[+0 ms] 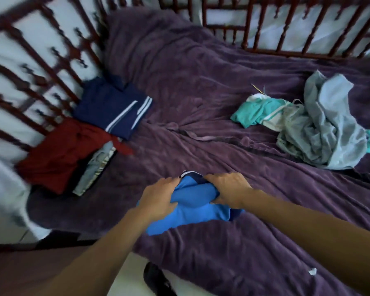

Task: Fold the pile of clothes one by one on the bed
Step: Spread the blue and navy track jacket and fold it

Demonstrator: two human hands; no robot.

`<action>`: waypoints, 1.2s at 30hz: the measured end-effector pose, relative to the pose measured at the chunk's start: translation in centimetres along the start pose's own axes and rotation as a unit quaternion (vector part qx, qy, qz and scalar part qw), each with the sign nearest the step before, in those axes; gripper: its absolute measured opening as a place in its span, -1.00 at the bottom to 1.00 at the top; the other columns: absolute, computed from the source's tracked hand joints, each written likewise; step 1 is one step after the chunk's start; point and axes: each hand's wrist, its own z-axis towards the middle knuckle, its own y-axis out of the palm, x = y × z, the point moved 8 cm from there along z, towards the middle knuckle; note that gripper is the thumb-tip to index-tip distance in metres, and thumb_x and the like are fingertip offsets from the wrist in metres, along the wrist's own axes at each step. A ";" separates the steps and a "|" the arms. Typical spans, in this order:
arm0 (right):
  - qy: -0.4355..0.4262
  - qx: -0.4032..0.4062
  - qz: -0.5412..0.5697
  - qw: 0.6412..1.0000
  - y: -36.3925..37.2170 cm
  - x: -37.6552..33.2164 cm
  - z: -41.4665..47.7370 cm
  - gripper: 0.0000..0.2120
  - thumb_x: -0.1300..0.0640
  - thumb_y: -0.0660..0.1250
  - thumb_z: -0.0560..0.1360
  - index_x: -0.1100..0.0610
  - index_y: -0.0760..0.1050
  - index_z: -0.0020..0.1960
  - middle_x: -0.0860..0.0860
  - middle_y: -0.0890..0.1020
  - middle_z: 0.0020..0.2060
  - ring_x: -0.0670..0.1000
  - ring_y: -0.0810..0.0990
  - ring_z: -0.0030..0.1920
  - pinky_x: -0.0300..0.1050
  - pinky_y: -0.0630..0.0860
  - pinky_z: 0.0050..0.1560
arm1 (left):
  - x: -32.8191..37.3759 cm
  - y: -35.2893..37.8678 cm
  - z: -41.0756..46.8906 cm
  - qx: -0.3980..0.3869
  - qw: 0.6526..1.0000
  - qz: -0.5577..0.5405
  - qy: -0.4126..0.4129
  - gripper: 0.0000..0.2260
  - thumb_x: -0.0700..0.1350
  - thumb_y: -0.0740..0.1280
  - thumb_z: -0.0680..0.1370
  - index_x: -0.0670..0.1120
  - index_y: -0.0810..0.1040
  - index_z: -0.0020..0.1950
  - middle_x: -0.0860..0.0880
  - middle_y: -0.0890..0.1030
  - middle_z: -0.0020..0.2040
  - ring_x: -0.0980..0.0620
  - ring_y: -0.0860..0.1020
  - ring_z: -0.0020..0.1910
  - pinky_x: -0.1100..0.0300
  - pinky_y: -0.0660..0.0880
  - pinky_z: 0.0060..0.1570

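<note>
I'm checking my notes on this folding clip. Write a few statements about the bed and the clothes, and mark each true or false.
1. The left hand and right hand both grip the blue garment. True.
2. The navy striped garment lies crumpled on the right. False: it lies folded on the left, next to the red garment.
3. A loose heap of grey and teal clothes lies on the right. True.
4. The bedspread is green. False: it is purple.

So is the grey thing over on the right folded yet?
Not folded. The grey garment lies crumpled in a loose heap with the teal garment.
</note>
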 end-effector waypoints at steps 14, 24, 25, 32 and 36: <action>-0.114 0.027 -0.114 0.987 -9.7 -30.1 25.7 -0.30 -0.18 0.36 0.40 -0.15 0.18 0.47 -0.05 0.54 0.19 0.06 0.54 0.17 -0.06 0.43 0.00 | -35.3 -9.9 -10.0 0.128 0.977 -0.073 -0.154 -0.53 -0.01 0.32 0.51 -0.01 0.31 0.39 0.02 0.45 0.19 -0.02 0.41 0.21 0.04 0.43 0.09; -0.145 -0.062 -0.159 0.975 -18.5 -39.7 44.3 -0.24 -0.08 0.51 0.35 -0.12 0.25 0.46 -0.05 0.48 0.29 0.10 0.47 0.22 -0.02 0.47 0.03 | -54.1 -16.0 -5.0 0.093 0.908 -0.333 -0.237 -0.64 -0.14 0.43 0.34 -0.08 0.46 0.11 -0.06 0.57 0.02 -0.07 0.56 -0.01 -0.08 0.53 0.04; -0.144 -0.069 -0.156 0.975 -18.9 -40.3 46.8 -0.26 -0.06 0.50 0.36 -0.11 0.26 0.46 -0.04 0.47 0.30 0.11 0.47 0.23 0.00 0.49 0.06 | -56.0 -15.9 -4.1 0.092 0.892 -0.361 -0.255 -0.65 -0.19 0.44 0.37 -0.09 0.46 0.12 -0.07 0.57 0.04 -0.08 0.56 0.01 -0.05 0.53 0.05; -0.118 0.064 -0.046 0.990 -13.8 -40.3 57.6 -0.36 -0.18 0.22 0.52 -0.13 0.08 0.53 0.05 0.12 0.53 0.14 0.07 0.50 0.17 0.18 0.38 | -63.3 -12.6 0.0 0.128 0.948 0.008 -0.292 -0.36 -0.09 0.36 0.49 -0.03 0.17 0.52 -0.22 0.30 0.40 -0.23 0.33 0.34 -0.11 0.37 0.25; -0.133 0.054 -0.017 0.990 -7.4 -39.8 58.7 -0.30 -0.44 -0.12 0.46 -0.22 -0.08 0.54 0.01 -0.13 0.56 0.09 -0.21 0.55 0.30 -0.04 0.45 | -61.7 -7.7 0.4 0.154 0.959 0.014 -0.236 -0.36 0.25 0.25 0.49 0.02 0.25 0.51 -0.25 0.24 0.49 -0.28 0.22 0.47 -0.28 0.32 0.26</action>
